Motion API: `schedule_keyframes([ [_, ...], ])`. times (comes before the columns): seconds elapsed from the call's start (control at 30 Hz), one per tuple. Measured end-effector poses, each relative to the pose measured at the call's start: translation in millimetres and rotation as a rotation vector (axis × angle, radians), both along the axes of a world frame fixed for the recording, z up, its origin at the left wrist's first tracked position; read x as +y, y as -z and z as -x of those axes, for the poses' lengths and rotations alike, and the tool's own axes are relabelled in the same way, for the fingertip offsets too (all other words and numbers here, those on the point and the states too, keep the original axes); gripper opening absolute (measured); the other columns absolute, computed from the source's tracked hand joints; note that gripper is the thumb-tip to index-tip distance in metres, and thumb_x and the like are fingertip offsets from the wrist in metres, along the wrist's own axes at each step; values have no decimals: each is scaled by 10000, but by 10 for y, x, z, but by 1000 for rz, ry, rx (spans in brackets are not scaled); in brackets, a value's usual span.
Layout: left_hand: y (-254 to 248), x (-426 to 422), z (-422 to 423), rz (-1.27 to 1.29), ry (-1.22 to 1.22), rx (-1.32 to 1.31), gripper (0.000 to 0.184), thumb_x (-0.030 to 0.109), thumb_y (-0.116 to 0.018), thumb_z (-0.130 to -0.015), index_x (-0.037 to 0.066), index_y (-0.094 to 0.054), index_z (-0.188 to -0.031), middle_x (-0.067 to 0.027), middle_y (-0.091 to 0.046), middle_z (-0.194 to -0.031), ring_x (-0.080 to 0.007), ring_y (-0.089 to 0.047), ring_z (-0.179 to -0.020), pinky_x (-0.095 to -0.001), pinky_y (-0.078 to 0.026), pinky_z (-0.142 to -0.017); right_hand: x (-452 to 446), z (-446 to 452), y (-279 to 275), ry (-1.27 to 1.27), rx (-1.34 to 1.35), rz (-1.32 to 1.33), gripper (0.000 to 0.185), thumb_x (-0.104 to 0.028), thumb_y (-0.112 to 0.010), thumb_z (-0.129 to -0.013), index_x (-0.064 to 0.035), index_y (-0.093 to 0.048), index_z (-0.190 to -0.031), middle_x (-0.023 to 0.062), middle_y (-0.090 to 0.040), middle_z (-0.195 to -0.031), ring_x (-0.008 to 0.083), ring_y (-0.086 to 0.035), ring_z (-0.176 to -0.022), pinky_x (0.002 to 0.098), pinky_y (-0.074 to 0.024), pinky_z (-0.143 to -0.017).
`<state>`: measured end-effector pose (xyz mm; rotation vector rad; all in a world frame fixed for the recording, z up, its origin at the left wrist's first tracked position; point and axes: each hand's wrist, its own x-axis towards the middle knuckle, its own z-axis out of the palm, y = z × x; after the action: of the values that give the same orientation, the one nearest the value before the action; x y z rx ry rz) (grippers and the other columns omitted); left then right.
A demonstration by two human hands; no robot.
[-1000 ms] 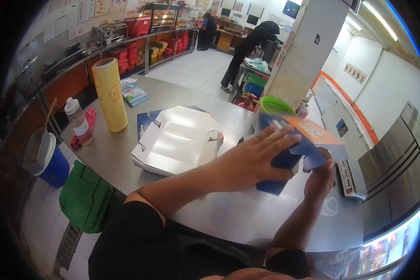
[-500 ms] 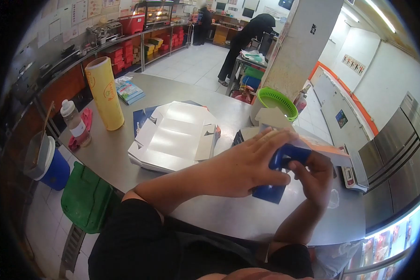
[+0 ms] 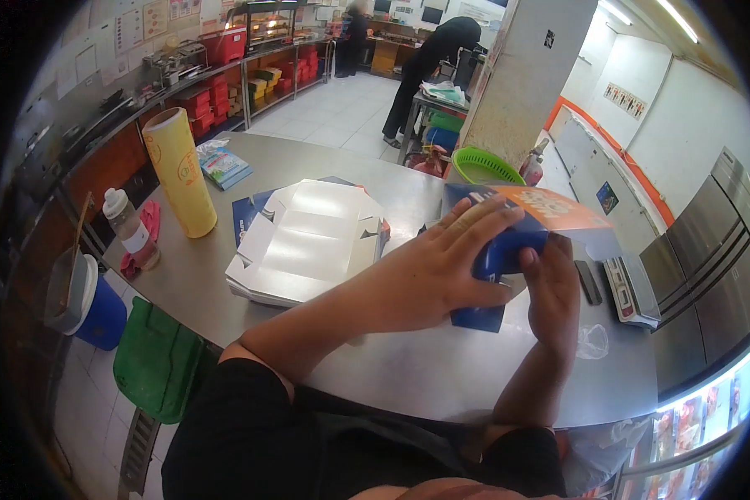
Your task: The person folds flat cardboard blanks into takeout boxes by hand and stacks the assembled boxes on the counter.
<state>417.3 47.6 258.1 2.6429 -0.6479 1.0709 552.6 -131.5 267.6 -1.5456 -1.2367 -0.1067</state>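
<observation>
Box-folding appears in progress: the left hand (image 3: 454, 271) grips a box (image 3: 554, 205), the right hand (image 3: 552, 292) pinches its side; the next crease likely calls for steady pressure.

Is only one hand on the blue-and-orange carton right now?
No, the left hand and the right hand are both on the blue-and-orange carton.
</observation>
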Motion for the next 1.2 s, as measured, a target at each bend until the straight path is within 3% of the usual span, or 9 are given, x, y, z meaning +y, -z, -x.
schedule_keyframes([
  [0.2,67,20,-104,-4,3,-32,574,68,-918,-693,372,-633,-1087,-145,-246,-1616,-437,-246,-1551,-601,-335,-1231,5,-110,7,-392,540,-3,339,-178,-553,-1096,85,-613,-1302,110,-643,-1197,169,-591,-1145,311,-475,-993],
  [0.3,114,31,-165,14,18,-100,547,83,-905,-718,384,-618,-1073,-139,-241,-1610,-441,-250,-1546,-612,-331,-1229,-9,24,11,-281,410,14,346,-205,-553,-1098,78,-622,-1284,100,-685,-1126,157,-602,-1129,322,-478,-998],
  [0.47,203,69,-294,17,-21,-261,490,62,-864,-755,383,-622,-1035,-146,-244,-1576,-454,-256,-1529,-635,-298,-1233,34,208,-74,269,-473,42,387,-283,-487,-1096,40,-632,-1251,264,-649,-1164,476,-606,-1058,498,-457,-972],
  [0.57,270,-27,-330,4,-127,-309,597,40,-866,-728,355,-581,-1149,-181,-231,-1558,-475,-259,-1511,-635,-302,-1224,83,133,-38,308,-457,-110,488,-384,-445,-1102,36,-587,-1307,266,-653,-1149,448,-628,-1064,478,-473,-955],
  [0.6,320,-83,-374,78,-113,-297,657,56,-873,-722,339,-541,-1213,-192,-221,-1565,-475,-251,-1513,-647,-284,-1222,124,125,23,84,-163,-130,548,-443,-408,-1103,29,-555,-1339,275,-657,-1119,436,-650,-1045,471,-492,-921],
  [0.7,383,-218,-441,204,-150,-229,855,94,-896,-692,287,-416,-1373,-225,-194,-1577,-482,-232,-1512,-676,-240,-1217,151,139,37,46,31,-62,515,-462,-403,-1108,4,-607,-1192,231,-700,-946,394,-706,-911,445,-534,-797],
  [0.97,303,-244,-530,112,-242,-193,1033,149,-921,-667,168,-277,-1475,-256,-211,-1575,-522,-252,-1482,-705,-217,-1197,49,34,-55,417,-283,223,449,-458,-546,-1063,-16,-625,-1051,197,-708,-809,422,-696,-715,480,-527,-631],
  [1.17,426,-64,-744,234,13,-158,1235,380,-957,-663,96,-177,-1576,-272,-170,-1647,-495,-281,-1499,-590,-289,-1215,-144,-156,-116,311,-117,125,478,-475,-694,-979,-12,-700,-860,197,-687,-704,375,-696,-623,430,-516,-581],
  [1.2,490,18,-764,256,-36,-90,1294,442,-963,-650,66,-155,-1587,-268,-159,-1663,-469,-286,-1513,-542,-325,-1210,-196,-185,-123,356,-105,29,449,-442,-741,-955,-4,-708,-863,192,-677,-673,310,-692,-581,416,-504,-558],
])
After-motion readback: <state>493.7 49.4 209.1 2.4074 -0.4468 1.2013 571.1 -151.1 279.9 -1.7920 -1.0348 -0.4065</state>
